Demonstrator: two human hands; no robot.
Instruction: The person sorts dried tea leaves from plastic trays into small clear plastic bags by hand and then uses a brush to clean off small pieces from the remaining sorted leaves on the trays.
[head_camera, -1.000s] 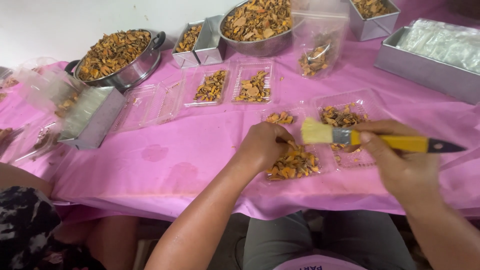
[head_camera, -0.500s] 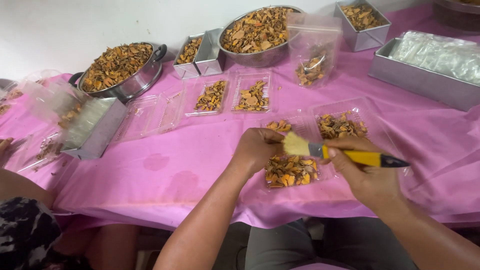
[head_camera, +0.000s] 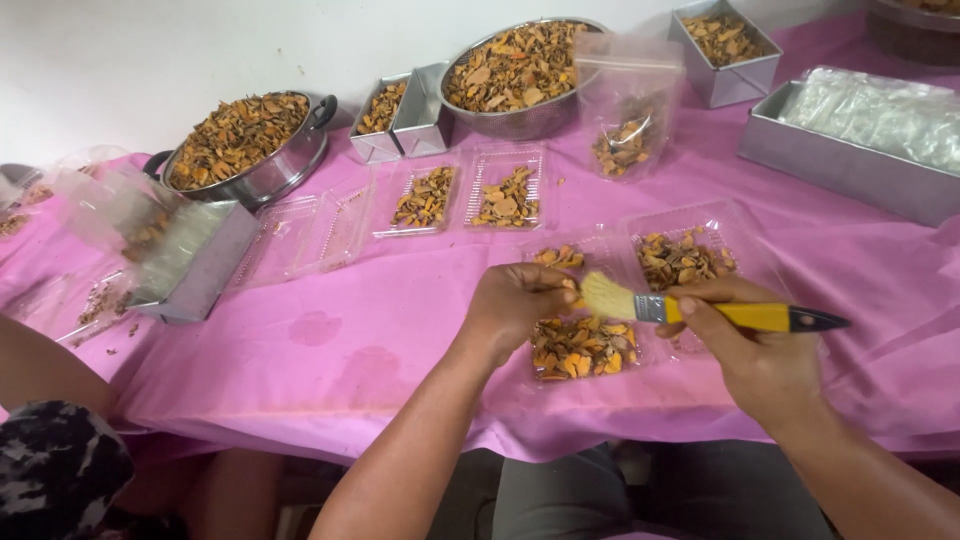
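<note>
Now: small dried piece, mostly hidden, pinched in left hand (head_camera: 515, 305) over filled clear tray (head_camera: 585, 348). Brush (head_camera: 700, 312) horizontal, bristles touching piece from right; right hand (head_camera: 745, 345) clenched on yellow handle.

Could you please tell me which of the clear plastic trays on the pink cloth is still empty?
The empty clear tray lies open at the left end of the row, beside the grey metal box. Every other tray, including the two right of it, holds orange-brown dried pieces.
</note>
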